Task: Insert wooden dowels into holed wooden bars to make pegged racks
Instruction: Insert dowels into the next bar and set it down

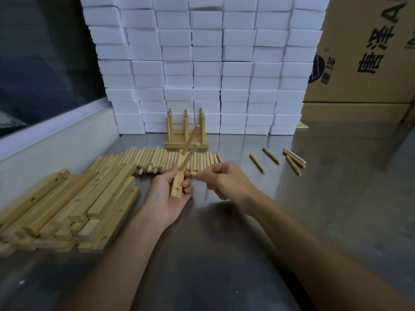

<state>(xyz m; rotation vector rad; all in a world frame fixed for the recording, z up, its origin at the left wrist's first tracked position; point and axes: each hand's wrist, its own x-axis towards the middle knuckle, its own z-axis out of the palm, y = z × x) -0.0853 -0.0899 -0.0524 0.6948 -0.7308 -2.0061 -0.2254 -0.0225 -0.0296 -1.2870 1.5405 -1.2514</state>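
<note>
Wooden holed bar (177,185) carries round dowels (190,140).

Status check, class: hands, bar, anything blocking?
Left hand grips bar, two dowels in. Right hand pinches third dowel. Nothing blocking.

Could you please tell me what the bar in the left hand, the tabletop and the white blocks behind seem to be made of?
The pale holed bar looks like unfinished light wood: matte, faint grain. The grey tabletop seems brushed metal, probably stainless steel, given its dull reflections. The stacked white blocks look like foam, possibly polystyrene: matte, with slightly rough edges.
</note>
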